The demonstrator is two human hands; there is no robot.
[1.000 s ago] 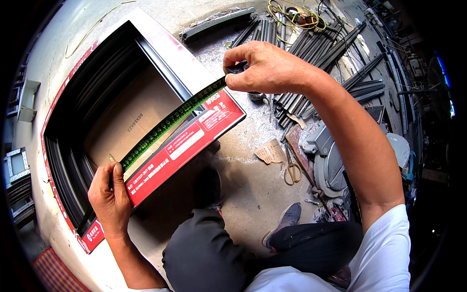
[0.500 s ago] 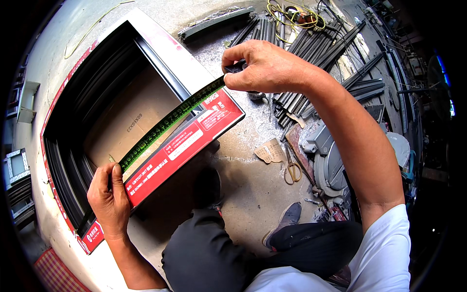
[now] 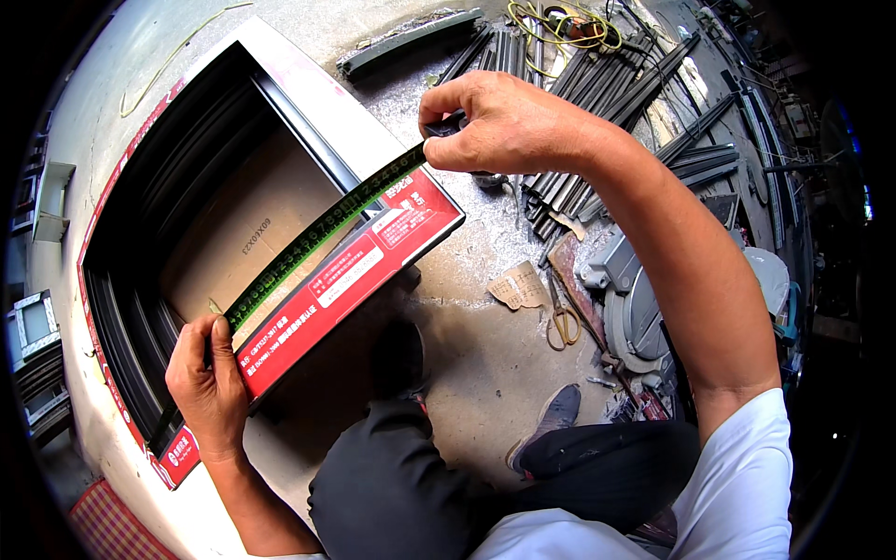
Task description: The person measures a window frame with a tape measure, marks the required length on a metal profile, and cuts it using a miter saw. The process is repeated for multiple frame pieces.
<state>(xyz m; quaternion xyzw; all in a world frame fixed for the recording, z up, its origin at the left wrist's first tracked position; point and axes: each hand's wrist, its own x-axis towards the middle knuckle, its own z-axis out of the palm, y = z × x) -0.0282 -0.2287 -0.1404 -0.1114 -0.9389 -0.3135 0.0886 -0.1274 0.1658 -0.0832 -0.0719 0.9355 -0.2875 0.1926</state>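
Note:
A green tape measure (image 3: 322,230) stretches between my two hands, its strip bowed slightly upward. My left hand (image 3: 209,378) pinches the strip near the left end of a red printed board edge. Farther off to the right, my right hand (image 3: 495,121) is closed round the dark tape case, mostly hidden by the fingers. The strip runs above a dark rectangular frame (image 3: 310,140) with red and white wrapping (image 3: 350,280) along its near side. Inside the opening lies brown cardboard (image 3: 219,219), and long black profiles (image 3: 177,154) run along its far left side.
Scissors (image 3: 565,327) and a scrap of brown card (image 3: 520,286) lie on the floor to the right. Beyond them sits a grey machine (image 3: 635,313). Many dark metal strips (image 3: 597,103) are piled at the back right, with a yellow cord (image 3: 565,28). My knees are below.
My right hand has moved a little up and left. The tape strip now bows upward more. My left hand keeps nearly the same place.

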